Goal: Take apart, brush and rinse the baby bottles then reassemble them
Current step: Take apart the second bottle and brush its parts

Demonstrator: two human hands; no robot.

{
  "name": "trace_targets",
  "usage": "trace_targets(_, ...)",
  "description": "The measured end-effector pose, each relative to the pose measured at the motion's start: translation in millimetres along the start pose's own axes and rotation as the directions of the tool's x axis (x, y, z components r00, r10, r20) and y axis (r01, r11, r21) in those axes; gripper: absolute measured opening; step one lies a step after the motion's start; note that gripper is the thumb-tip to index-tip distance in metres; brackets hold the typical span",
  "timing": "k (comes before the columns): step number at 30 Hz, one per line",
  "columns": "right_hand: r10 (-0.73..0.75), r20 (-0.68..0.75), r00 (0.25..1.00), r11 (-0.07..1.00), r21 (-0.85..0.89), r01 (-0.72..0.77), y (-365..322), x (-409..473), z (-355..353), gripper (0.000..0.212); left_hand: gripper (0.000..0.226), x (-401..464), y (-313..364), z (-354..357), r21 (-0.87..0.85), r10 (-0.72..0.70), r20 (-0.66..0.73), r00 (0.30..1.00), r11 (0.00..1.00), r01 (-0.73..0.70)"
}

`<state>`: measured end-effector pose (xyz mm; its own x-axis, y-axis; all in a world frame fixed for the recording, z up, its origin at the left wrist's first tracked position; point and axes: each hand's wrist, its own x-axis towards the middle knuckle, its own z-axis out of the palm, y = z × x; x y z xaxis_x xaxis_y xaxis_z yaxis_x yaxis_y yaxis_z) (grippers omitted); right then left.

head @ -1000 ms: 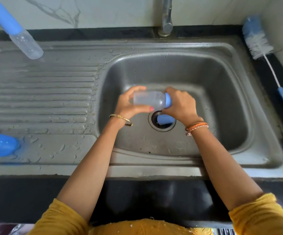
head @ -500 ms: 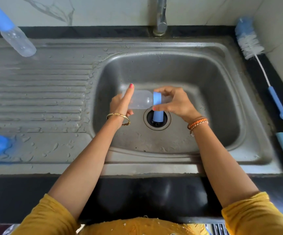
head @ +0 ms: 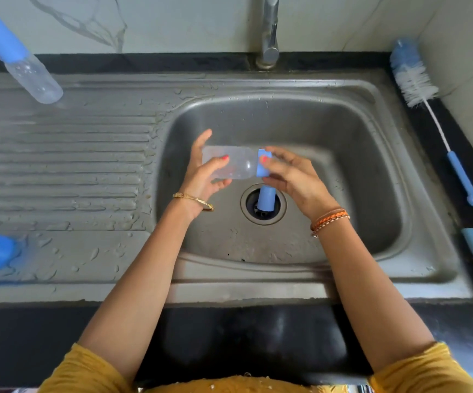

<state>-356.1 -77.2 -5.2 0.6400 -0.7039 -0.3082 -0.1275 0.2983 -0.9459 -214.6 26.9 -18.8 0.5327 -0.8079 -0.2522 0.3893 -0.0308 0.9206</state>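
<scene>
Bottle (head: 229, 163) held level over the sink (head: 343, 131) basin, long axis left-right, neck rightward: left hand (head: 204, 171) grips the body, right hand (head: 292, 177) pinches the blue collar (head: 263, 165) (cap (head: 266, 198) stands in the drain below), basin walls well apart from both.

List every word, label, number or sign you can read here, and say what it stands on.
None can be read.
Clear baby bottle held over the sink: any markings are blurred away by motion.
Second baby bottle on the drainboard: no print shows.
Bottle brush, blue collar, tap: no visible text.
</scene>
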Motion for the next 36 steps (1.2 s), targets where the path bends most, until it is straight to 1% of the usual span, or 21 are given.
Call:
trace_targets(1,0.072,-0.01,0.997,0.993,0.098,-0.071,-1,2,-2,0.03,0.049,0,0,-1,-0.008,-0.002,0.029,1.0,1.0,0.002)
trace_targets(2,0.14,-0.033,0.99,0.981,0.137,-0.134,-2,4,-5,0.036,0.047,1,-1,-2,-0.002,-0.003,0.05,0.999,1.0,0.003)
trace_targets(5,0.238,-0.079,0.968,0.97,-0.037,-0.242,0,6,-10,0.056,0.028,2,-5,0,0.11,-0.015,0.016,1.0,0.994,0.014)
trace_targets(6,0.224,-0.063,0.973,0.968,-0.099,-0.229,0,6,-10,0.056,0.024,3,-7,1,0.146,-0.03,-0.036,0.999,0.989,0.035)
trace_targets(8,0.159,-0.027,0.987,0.973,-0.163,-0.161,1,8,-11,0.044,0.035,6,-9,1,0.199,-0.063,-0.163,0.985,0.975,0.096)
trace_targets(10,0.078,0.01,0.997,0.976,-0.205,-0.074,1,11,-9,0.032,0.033,8,-10,0,0.24,-0.065,-0.283,0.957,0.961,0.137)
trace_targets(12,-0.037,0.032,0.999,0.941,-0.336,0.046,3,16,-7,0.034,0.029,10,-13,-3,0.255,-0.081,-0.35,0.933,0.95,0.178)
trace_targets(14,-0.14,0.075,0.987,0.868,-0.471,0.159,5,19,-7,0.044,0.024,12,-14,-4,0.175,-0.13,-0.381,0.916,0.962,0.21)
trace_targets(17,-0.157,0.087,0.984,0.799,-0.574,0.178,7,21,-10,0.057,0.028,15,-12,-5,0.045,-0.188,-0.281,0.941,0.977,0.208)
trace_targets(19,-0.065,0.071,0.995,0.84,-0.535,0.093,7,23,-13,0.057,0.036,15,-12,-5,0.019,-0.168,-0.155,0.974,0.985,0.173)
trace_targets(20,0.005,0.073,0.997,0.884,-0.467,0.03,7,24,-13,0.052,0.03,16,-14,-5,0.038,-0.141,-0.115,0.983,0.988,0.147)
trace_targets(22,0.117,0.095,0.989,0.939,-0.336,-0.079,6,24,-13,0.035,0.018,16,-12,-5,0.072,-0.113,-0.11,0.987,0.99,0.121)
trace_targets(23,0.134,0.092,0.987,0.946,-0.307,-0.1,6,24,-14,0.03,0.017,16,-12,-5,0.078,-0.12,-0.126,0.985,0.988,0.131)
trace_targets(24,0.135,0.088,0.987,0.952,-0.288,-0.104,5,24,-15,0.027,0.025,16,-13,-5,0.083,-0.122,-0.139,0.983,0.987,0.135)
trace_targets(26,0.1,0.099,0.99,0.959,-0.273,-0.069,4,24,-17,0.023,0.058,17,-14,-5,0.076,-0.129,-0.176,0.976,0.987,0.144)
trace_targets(27,0.063,0.107,0.992,0.958,-0.287,-0.03,4,24,-18,0.027,0.063,17,-13,-5,0.068,-0.137,-0.188,0.973,0.986,0.152)
trace_targets(29,-0.034,0.119,0.992,0.935,-0.347,0.073,3,24,-20,0.037,0.05,15,-13,-5,0.043,-0.123,-0.176,0.977,0.99,0.133)
trace_targets(31,-0.101,0.128,0.987,0.918,-0.372,0.142,2,23,-18,0.043,0.051,16,-13,-4,0.016,-0.115,-0.147,0.982,0.993,0.118)
trace_targets(32,-0.117,0.124,0.985,0.916,-0.371,0.156,3,22,-17,0.045,0.05,16,-13,-3,0.034,-0.097,-0.14,0.985,0.994,0.103)
trace_targets(34,-0.161,0.109,0.981,0.903,-0.385,0.191,4,22,-16,0.048,0.035,15,-13,-3,0.079,-0.06,-0.152,0.987,0.994,0.073)
trace_targets(36,-0.212,0.109,0.971,0.844,-0.48,0.239,5,22,-16,0.049,0.025,14,-13,-4,0.121,-0.049,-0.19,0.981,0.99,0.073)
